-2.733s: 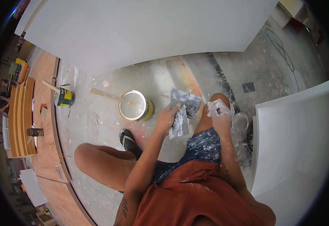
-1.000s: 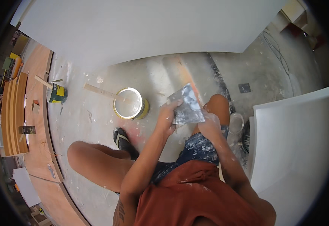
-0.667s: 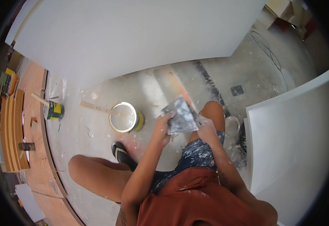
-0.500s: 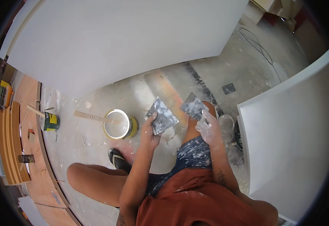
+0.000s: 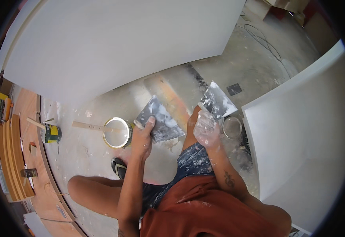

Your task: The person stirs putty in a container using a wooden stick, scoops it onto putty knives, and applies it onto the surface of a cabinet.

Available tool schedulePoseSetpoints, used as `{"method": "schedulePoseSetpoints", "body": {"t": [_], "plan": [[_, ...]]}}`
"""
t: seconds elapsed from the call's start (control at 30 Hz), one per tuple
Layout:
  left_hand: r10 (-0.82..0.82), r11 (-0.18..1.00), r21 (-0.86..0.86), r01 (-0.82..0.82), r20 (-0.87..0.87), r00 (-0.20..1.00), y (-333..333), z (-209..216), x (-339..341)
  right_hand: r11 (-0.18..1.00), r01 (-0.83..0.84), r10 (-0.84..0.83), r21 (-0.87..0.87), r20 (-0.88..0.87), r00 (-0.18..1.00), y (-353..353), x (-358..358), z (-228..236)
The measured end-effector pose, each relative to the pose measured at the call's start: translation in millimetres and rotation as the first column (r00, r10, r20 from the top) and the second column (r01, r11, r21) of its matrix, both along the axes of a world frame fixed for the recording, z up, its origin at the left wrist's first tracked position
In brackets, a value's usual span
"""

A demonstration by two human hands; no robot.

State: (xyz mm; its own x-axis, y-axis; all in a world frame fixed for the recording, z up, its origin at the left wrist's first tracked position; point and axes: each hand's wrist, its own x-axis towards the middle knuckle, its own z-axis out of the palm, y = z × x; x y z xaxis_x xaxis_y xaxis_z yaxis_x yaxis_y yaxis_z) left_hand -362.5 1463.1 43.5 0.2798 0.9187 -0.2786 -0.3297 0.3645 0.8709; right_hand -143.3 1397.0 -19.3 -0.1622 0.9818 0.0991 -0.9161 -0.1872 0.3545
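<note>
My left hand (image 5: 141,139) grips a flat, square grey putty spreader (image 5: 162,118) at its near left edge, the thumb lying on its upper face. Whitish putty is smeared over that face. In my right hand (image 5: 207,128), coated with white residue, is a second putty spreader (image 5: 220,99), tilted up with its broad putty-streaked face in sight. The two spreaders are apart, in front of my knees. Left of my left hand, an open tin (image 5: 116,133) stands on the floor, with pale contents and a wooden stick (image 5: 86,126) leaning out over its rim.
A large white panel (image 5: 117,39) rises ahead, and another white panel (image 5: 291,130) stands at right. A smaller green-yellow tin (image 5: 52,133) is near wooden boards (image 5: 12,158) at left. A round clear lid or tub (image 5: 232,127), a dark square plate (image 5: 234,89) and a cable (image 5: 265,39) lie right.
The right hand has turned over, swinging its spreader up and to the right to show its streaked face. The left hand and its spreader have shifted left, and the gap between the spreaders is wider.
</note>
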Motion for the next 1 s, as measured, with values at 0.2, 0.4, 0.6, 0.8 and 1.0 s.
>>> {"method": "schedulePoseSetpoints", "body": {"t": [0.2,0.4,0.6,0.8,1.0], "plan": [[0.009,1.0,0.017,-0.008,-0.078,0.997,-4.2,12.7,7.5,0.986,-0.051,0.06,0.157,-0.05,0.997,-2.1,-5.9,7.8],[0.069,0.965,-0.262,-0.034,0.127,0.99,-8.5,12.1,22.5,0.979,-0.114,0.13,0.169,-0.091,0.987,0.9,-18.3,15.3],[0.098,0.945,-0.326,-0.009,0.257,0.962,-13.3,-3.3,25.5,0.984,-0.174,0.175,-0.027,0.048,0.983,0.8,-39.9,14.9],[0.154,0.946,-0.315,-0.077,0.227,0.962,-17.1,-11.2,8.7,0.984,-0.171,0.168,-0.046,-0.056,0.984,11.6,-27.2,-22.8],[0.304,0.899,-0.376,-0.226,0.162,0.939,-20.5,-18.1,-10.8,0.954,0.083,-0.021,-0.287,0.213,0.977,11.6,-29.0,15.7]]}}
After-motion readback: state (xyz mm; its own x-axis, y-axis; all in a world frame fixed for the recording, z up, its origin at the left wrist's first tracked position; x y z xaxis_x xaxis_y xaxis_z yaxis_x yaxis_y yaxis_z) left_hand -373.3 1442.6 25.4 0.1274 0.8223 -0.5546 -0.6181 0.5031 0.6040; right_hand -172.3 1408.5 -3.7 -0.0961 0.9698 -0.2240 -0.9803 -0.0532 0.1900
